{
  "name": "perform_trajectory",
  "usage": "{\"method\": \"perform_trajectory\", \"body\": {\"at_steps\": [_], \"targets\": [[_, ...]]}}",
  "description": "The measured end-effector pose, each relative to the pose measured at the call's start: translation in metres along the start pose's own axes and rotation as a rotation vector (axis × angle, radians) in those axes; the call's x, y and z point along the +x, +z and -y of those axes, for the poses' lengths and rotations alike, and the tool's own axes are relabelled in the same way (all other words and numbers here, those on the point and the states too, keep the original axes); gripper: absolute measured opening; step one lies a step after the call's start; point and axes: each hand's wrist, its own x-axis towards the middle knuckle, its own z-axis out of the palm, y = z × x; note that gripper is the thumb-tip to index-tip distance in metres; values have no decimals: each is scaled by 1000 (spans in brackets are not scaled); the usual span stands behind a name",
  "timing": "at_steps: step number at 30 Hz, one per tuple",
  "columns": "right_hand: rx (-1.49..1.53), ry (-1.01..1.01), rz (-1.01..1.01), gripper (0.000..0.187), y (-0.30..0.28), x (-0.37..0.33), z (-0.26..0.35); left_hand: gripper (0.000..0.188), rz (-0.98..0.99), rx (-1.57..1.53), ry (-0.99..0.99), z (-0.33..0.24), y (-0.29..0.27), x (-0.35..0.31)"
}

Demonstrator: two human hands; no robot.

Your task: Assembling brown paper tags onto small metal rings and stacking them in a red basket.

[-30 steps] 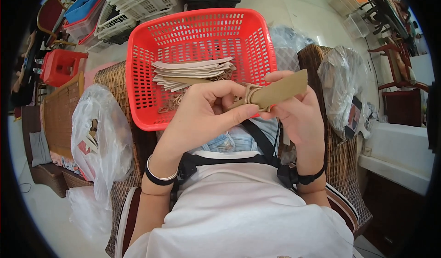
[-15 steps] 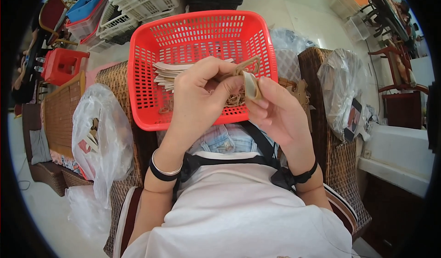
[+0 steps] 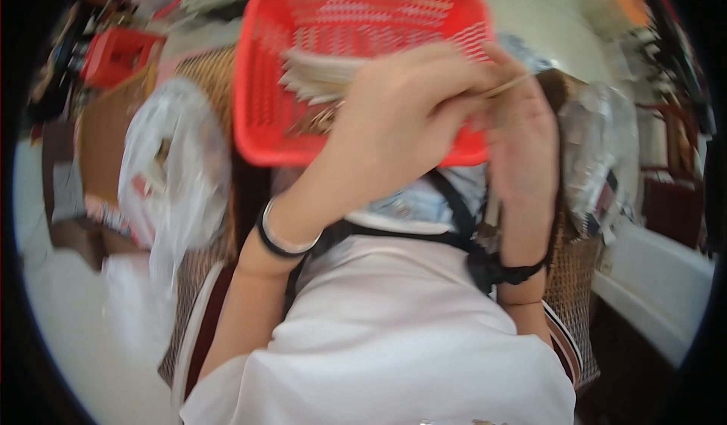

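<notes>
My left hand [image 3: 409, 111] is raised over the right part of a red perforated plastic basket [image 3: 254, 122], its fingers pinched together. A thin tan strip [image 3: 513, 86] runs from these fingers across to my right hand [image 3: 524, 141]. My right hand is upright beside the left one, and motion smears its fingers, so its grip is unclear. Inside the basket lies a stack of flat whitish strips [image 3: 314, 77]. Nearer me in it are loose thin tan curled pieces [image 3: 316, 121]. My left hand and wrist cover part of the basket's contents.
Clear plastic bags, one on the left [image 3: 174, 168] and one on the right [image 3: 598, 152], rest on woven wicker armrests. A red stool [image 3: 121, 58] stands at the far left. To the right is a white box-like piece [image 3: 655, 273].
Both hands have shifted right and up in the view, and the basket also appears higher and farther right as the view moved. The wide tan loop between the hands now shows as a thin line.
</notes>
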Motion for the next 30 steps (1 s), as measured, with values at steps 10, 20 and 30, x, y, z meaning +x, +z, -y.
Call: {"method": "perform_trajectory", "body": {"at_steps": [10, 20, 30], "targets": [[410, 382, 325, 31, -52, 22, 9, 20, 192, -339, -265, 16, -6, 6], [-315, -180, -218, 14, -31, 13, 24, 12, 300, -218, -213, 1, 4, -11], [-536, 165, -35, 56, -64, -16, 55, 13, 744, -397, -651, 13, -6, -1]]}}
